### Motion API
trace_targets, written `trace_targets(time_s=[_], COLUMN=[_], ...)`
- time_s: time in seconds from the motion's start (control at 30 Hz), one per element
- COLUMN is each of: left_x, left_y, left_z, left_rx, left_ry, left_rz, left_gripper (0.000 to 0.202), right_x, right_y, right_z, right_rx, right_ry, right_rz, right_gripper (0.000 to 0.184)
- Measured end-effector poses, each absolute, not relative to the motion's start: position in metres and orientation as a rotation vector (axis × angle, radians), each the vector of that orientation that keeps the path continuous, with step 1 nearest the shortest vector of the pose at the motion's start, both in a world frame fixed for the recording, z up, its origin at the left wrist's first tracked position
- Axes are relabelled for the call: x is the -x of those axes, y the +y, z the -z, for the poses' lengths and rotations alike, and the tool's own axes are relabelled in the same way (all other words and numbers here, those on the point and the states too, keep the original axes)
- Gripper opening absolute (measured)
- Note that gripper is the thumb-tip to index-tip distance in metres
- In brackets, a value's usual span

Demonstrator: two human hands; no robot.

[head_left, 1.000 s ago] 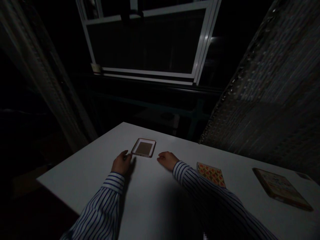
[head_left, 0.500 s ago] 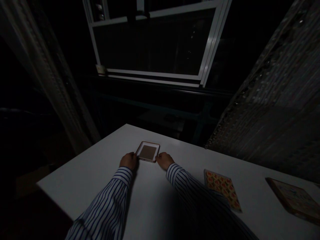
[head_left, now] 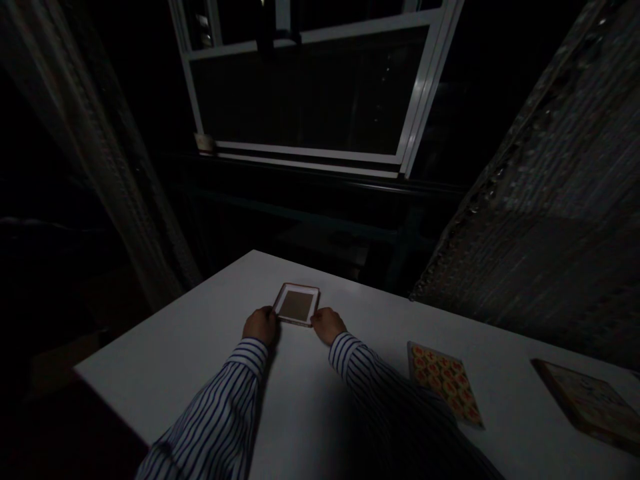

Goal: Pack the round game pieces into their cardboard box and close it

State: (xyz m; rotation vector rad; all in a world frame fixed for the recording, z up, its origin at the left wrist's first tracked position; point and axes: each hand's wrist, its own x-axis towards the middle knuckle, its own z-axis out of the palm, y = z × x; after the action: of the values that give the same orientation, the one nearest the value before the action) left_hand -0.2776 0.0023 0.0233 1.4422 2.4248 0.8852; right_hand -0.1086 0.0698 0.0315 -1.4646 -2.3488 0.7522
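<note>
A shallow square tray (head_left: 296, 305) with a brown rim, white inner border and grey-brown middle lies at the far part of the white table (head_left: 295, 393). My left hand (head_left: 261, 325) is closed on its near left corner. At the near right corner, my right hand (head_left: 327, 324) grips the rim with thumb and fingers. Both striped sleeves reach in from below. Right of my right forearm lies a flat case (head_left: 444, 380) holding rows of round yellowish pieces with red marks; the sleeve covers part of it.
Farther right is a flat brown-edged board (head_left: 590, 400) with a patterned face, too dim to make out. Beyond the table stands a white-framed window (head_left: 310, 152). Sheer curtains (head_left: 560, 233) hang on the right, with another curtain (head_left: 115, 160) on the left. The room is dark.
The view has shifted very slightly. Both hands keep their hold on the tray's near corners, and the tray stays in place on the table.
</note>
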Motion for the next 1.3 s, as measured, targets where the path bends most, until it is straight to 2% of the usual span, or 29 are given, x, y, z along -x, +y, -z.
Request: trace_targets(time_s=[0.37,0.53,0.7,1.0,1.3], left_x=[0.271,0.259,0.236,0.200,0.176], left_y=[-0.006,-0.010,-0.018,-0.031,-0.042], left_z=[-0.038,-0.048,-0.067,-0.086,-0.091], left_rx=[-1.344,-1.117,-0.873,-0.786,-0.824], left_ry=[2.269,1.862,1.573,1.348,1.287], left_rz=[-1.244,-1.589,-1.783,-1.914,-1.912], left_gripper=[0.033,0.039,0.040,0.042,0.042], right_x=[0.096,0.085,0.071,0.038,-0.001], right_y=[0.064,0.059,0.051,0.039,0.017], right_z=[-0.041,-0.051,-0.063,-0.075,-0.089], right_rx=[1.361,1.319,1.260,1.157,1.047], right_ry=[-2.165,-2.043,-1.950,-1.830,-1.736], right_rz=[-0.860,-0.942,-1.006,-1.073,-1.206], right_gripper=[0.022,0.022,0.022,0.021,0.027])
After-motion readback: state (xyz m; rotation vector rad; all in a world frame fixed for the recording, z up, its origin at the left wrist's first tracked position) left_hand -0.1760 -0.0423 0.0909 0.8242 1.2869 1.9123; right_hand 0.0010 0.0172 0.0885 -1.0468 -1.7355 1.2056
